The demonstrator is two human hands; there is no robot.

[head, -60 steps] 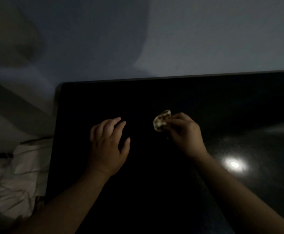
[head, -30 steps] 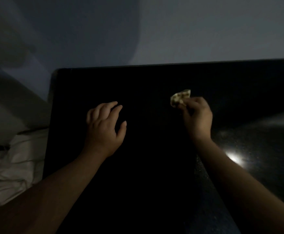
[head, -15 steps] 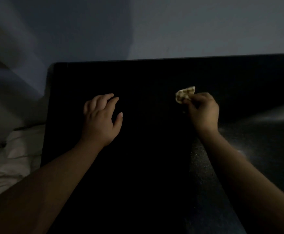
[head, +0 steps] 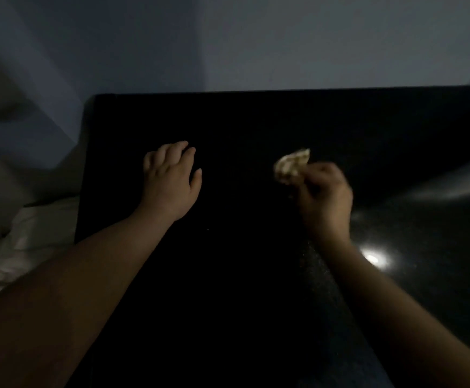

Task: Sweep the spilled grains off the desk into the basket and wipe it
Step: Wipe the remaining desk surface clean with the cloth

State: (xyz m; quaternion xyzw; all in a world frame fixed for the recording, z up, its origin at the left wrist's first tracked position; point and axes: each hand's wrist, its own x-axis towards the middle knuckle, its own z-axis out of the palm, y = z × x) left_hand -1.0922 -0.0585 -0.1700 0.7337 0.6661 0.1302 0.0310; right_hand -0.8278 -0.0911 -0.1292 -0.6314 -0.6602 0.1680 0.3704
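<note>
R hand (head: 324, 191) pinches cloth (head: 292, 166); L hand (head: 171, 182) flat.

A person's left hand (head: 169, 183) rests on the desk (head: 256, 121), left of centre, fingers pointing away. The right hand (head: 323, 194), well apart to its right, pinches a wad (head: 291, 166) at its fingertips. The wad sits on the side nearer the left hand; whether it touches the desk cannot be told. Both forearms reach in from the near edge. A wall (head: 284, 37) stands behind the desk's far edge. Crumpled fabric (head: 18, 247) lies beyond the desk's left edge. A light reflection (head: 373, 259) sits on the desk just right of the right wrist.
</note>
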